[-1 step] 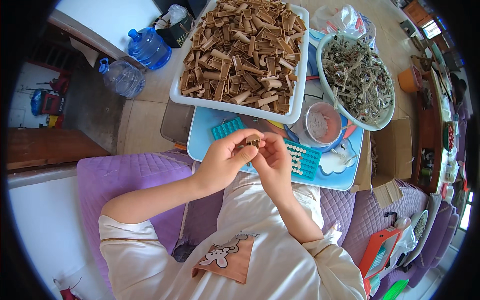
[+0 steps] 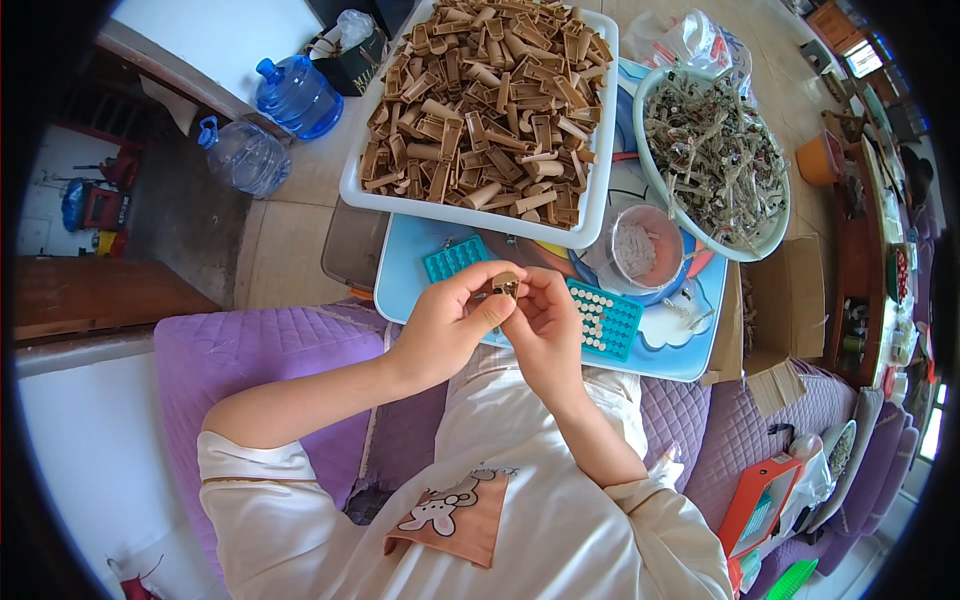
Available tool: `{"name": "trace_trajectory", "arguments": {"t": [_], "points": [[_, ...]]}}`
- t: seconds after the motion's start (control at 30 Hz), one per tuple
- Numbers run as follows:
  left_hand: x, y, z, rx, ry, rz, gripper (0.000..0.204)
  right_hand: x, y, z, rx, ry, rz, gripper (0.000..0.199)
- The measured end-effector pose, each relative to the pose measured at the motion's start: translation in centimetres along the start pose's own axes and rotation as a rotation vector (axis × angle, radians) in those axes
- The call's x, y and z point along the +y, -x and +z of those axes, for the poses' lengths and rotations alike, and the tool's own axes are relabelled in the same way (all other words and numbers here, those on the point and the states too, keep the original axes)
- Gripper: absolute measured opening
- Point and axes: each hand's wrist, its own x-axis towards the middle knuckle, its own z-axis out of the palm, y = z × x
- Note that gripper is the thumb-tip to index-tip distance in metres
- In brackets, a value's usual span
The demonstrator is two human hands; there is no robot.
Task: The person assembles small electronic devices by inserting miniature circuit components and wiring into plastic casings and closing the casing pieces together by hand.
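Note:
Over the near edge of a blue low table (image 2: 405,262), my left hand (image 2: 455,315) and my right hand (image 2: 548,328) meet, fingertips pinched round a small brown plastic casing (image 2: 507,284). Fingers hide much of it; whether something sits inside cannot be made out. Just right of my right hand lies a teal grid tray (image 2: 624,335) partly filled with small white round pieces. A smaller teal moulded tray (image 2: 454,258) is beyond my left hand. Farther off, a white tub (image 2: 465,221) is heaped with brown half-round plastic casings (image 2: 490,120).
Right of the tub, a pale basin (image 2: 783,215) holds tangled small wired parts (image 2: 712,150). A clear round container (image 2: 612,272) with white bits stands before it. A cardboard box (image 2: 790,300) is at the right; two water jugs (image 2: 300,97) stand far left. Purple quilted seating (image 2: 260,350) surrounds me.

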Motion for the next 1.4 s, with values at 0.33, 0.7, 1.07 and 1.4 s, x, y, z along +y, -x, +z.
{"name": "trace_trajectory", "arguments": {"t": [0.33,0.7,1.07,1.4], "points": [[-2.1,0.3,0.1,0.017,-0.092,-0.035,0.027,1.8,0.7,-0.3,-0.019,0.35,-0.1,0.025],[-1.1,0.8,0.9,-0.025,0.128,-0.396,0.032,6.1,1.4,-14.4,0.21,0.882,-0.112,0.019],[-0.6,0.8,0.7,-0.103,0.202,-0.447,0.032,8.3,0.5,-16.6,0.16,1.281,-0.46,0.015],[0.7,0.8,0.6,-0.153,0.227,-0.387,0.034,0.1,1.8,-7.6,0.31,0.595,-0.383,0.021]]}}
